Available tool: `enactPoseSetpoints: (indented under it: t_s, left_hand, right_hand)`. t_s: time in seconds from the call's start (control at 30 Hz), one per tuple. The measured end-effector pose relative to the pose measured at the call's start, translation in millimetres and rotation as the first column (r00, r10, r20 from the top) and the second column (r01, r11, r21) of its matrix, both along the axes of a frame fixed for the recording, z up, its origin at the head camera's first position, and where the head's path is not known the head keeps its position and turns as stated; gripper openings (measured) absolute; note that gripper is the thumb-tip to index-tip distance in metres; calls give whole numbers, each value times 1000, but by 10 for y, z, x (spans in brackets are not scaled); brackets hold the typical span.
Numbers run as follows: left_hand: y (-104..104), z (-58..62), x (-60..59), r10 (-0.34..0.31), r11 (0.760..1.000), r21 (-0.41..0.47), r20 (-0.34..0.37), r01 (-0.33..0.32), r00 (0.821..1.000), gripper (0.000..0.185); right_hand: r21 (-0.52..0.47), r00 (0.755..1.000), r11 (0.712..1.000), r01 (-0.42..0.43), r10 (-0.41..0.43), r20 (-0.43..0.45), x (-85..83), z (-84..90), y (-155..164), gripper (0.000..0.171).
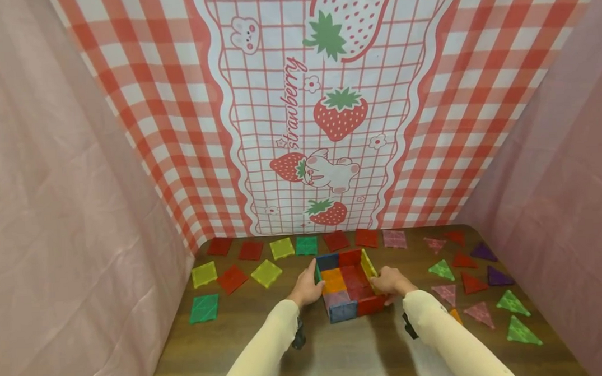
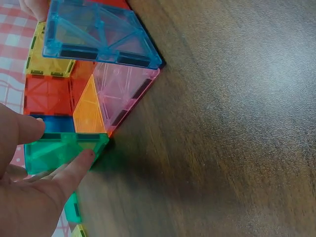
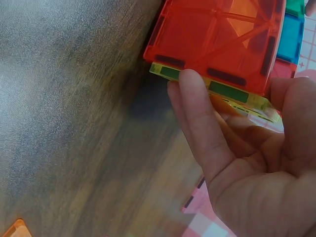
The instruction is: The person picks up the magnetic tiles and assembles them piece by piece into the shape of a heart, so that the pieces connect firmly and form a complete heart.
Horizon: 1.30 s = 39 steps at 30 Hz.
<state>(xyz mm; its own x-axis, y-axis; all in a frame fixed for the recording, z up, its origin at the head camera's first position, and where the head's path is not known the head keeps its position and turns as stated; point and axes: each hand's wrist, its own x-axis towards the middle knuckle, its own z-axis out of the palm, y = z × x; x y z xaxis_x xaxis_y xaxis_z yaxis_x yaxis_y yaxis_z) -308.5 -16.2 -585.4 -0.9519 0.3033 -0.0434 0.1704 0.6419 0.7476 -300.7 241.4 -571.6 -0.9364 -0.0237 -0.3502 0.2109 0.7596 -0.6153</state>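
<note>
Two hands flank the tile box (image 1: 349, 287) mid-bench: I log left hand (image 1: 305, 290) pressing its 9 o'clock wall, right hand (image 1: 392, 281) its 3 o'clock wall, fingers straight; light, stiff, likely separates—hold low.

Both arms are covered by long, close-fitting sleeves of pale cream cloth; the left sleeve (image 1: 260, 347) and the right sleeve (image 1: 451, 338) each end at the wrist, leaving the left hand (image 1: 305, 289) and the right hand (image 1: 392, 281) bare, with no gloves or rings in view. Just behind each hand, on the underside of the wrist, sits a small black device (image 1: 299, 335), with its twin (image 1: 408, 326) under the other cuff. The fingernails are short and unpainted.
</note>
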Motion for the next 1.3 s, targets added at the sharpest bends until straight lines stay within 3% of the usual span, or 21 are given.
enactPoseSetpoints:
  t_s: [0.27,0.37,0.47,0.53,0.63,0.77,0.93,1.0,1.13,1.3]
  left_hand:
    - [-63,-4,-17,1,1000,10,15,-2,1000,65]
    - [-236,98,-20,12,1000,4,-4,-12,1000,55]
    - [-566,237,-39,87,995,-44,-93,-91,992,40]
    - [-850,325,-44,171,977,-99,-146,-187,974,35]
    - [-1328,429,-26,286,929,-193,-174,-317,942,32]
    - [-1925,469,34,368,855,-328,-164,-402,915,33]
    - [-2337,383,146,456,774,-449,-97,-447,885,42]
    - [-2384,313,203,479,761,-469,-61,-449,876,47]
    - [-2367,139,310,485,754,-503,-6,-421,875,61]
    - [-2303,-39,375,460,714,-583,-28,-388,887,64]
  right_hand:
    - [-49,1000,999,1,-1,1,-11,-14,4,27]
    - [-79,1000,997,-8,10,27,-22,-28,-2,28]
    - [-87,998,996,-32,36,52,-22,-25,-10,30]
    - [-83,997,996,-43,49,62,-14,-8,-9,32]
    - [-58,996,997,-59,62,66,-4,4,5,32]
    - [-41,995,997,-73,75,71,22,9,46,31]
    - [-41,995,997,-62,64,70,40,35,110,32]
    - [-38,995,997,-60,63,71,38,44,127,33]
    - [-26,995,997,-71,73,68,33,48,133,32]
    - [-17,996,998,-68,69,57,31,38,103,33]
